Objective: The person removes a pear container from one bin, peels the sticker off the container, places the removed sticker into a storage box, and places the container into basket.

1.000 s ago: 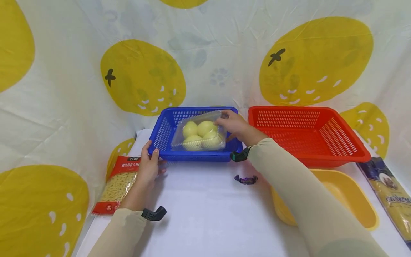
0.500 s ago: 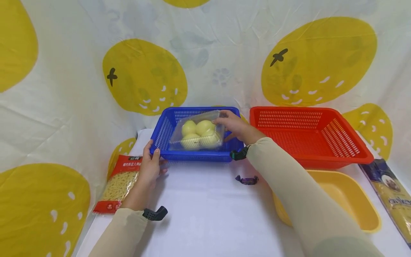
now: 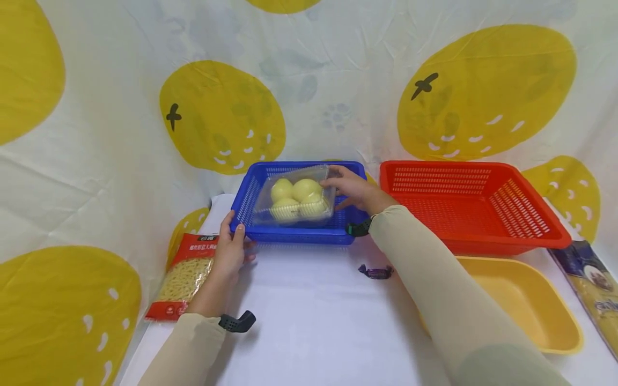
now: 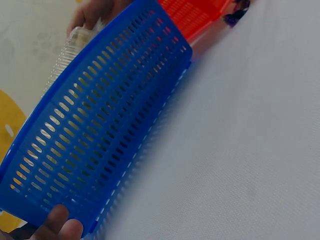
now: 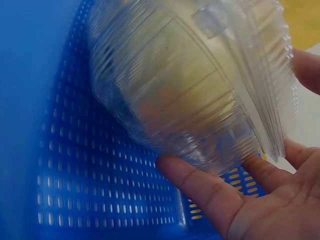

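A clear plastic clamshell box (image 3: 293, 202) with several round pale yellow-green fruits (image 3: 307, 189) is tilted inside the blue basket (image 3: 301, 236). My right hand (image 3: 350, 187) holds the box by its right end. In the right wrist view, the thumb and fingers of that hand spread around the ribbed plastic (image 5: 175, 100), and the perforated basket wall shows behind it. My left hand (image 3: 230, 252) grips the basket's front left corner. The left wrist view shows two fingertips (image 4: 57, 217) against the outside of the basket's slotted wall (image 4: 100, 115).
To the right stand a red basket (image 3: 444, 195) and a yellow tub (image 3: 526, 300), partly behind the right sleeve. A purple-wrapped candy (image 3: 376, 272) lies in front. Beside the left forearm is a pasta bag (image 3: 185, 276); another package (image 3: 591, 284) lies at far right.
The clamshell box has shifted slightly left within the blue basket, with my right hand still holding it. My left hand stays at the basket corner. The head view has drifted slightly left.
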Action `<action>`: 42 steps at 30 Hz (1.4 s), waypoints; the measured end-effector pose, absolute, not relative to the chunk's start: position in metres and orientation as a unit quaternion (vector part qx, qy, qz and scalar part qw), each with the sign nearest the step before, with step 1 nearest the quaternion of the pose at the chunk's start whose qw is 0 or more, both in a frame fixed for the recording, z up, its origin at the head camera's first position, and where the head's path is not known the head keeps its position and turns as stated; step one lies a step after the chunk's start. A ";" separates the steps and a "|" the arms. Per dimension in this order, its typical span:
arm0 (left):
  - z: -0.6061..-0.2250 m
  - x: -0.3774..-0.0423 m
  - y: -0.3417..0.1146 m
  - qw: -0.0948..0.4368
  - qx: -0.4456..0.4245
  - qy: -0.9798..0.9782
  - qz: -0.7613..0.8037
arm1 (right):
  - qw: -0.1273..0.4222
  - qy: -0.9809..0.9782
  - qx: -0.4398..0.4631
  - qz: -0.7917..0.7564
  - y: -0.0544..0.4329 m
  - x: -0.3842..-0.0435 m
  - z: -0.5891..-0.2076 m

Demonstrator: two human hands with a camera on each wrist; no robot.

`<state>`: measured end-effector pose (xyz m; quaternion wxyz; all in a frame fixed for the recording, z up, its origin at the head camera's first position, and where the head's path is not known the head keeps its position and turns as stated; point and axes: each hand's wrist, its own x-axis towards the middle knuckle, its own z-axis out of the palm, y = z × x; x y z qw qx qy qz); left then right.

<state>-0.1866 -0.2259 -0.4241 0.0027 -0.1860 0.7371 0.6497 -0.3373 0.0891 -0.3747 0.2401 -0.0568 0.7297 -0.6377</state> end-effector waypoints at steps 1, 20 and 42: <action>-0.425 -0.187 -0.225 0.003 -0.184 0.735 0.652 | 0.239 0.729 -0.059 -0.638 0.090 -0.339 -0.376; -0.428 -0.188 -0.223 0.011 -0.197 0.730 0.654 | 0.243 0.697 -0.076 -0.670 0.083 -0.351 -0.392; -0.427 -0.186 -0.225 0.012 -0.190 0.733 0.653 | 0.264 0.690 -0.074 -0.670 0.078 -0.353 -0.396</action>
